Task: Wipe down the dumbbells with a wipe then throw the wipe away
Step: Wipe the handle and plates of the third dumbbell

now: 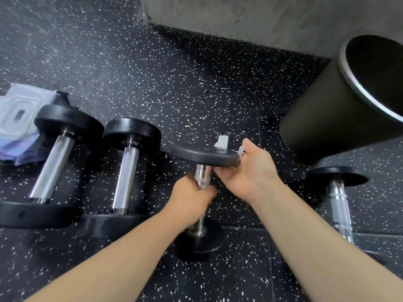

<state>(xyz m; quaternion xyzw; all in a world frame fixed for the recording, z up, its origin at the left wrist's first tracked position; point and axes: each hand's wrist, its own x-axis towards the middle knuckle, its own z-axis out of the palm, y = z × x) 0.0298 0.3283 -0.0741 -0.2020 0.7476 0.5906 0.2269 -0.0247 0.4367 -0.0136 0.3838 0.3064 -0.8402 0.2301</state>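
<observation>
A black dumbbell (pixel 205 154) with a chrome handle stands tilted on its near head in the middle of the floor. My left hand (pixel 192 198) grips its handle. My right hand (pixel 250 171) wraps the right edge of its upper head, pressing a white wipe (pixel 222 141) against it; bits of the wipe stick out above the head and by my thumb. Two more dumbbells lie to the left (pixel 53 162) (pixel 126 177), and another (pixel 340 199) lies to the right, partly behind my right forearm.
A black round bin (pixel 331 114) with a metal rim stands at the right, its mouth open. A pack of wipes (pixel 17 114) lies at the far left behind the leftmost dumbbell. A grey concrete wall (pixel 261 20) runs along the back of the speckled rubber floor.
</observation>
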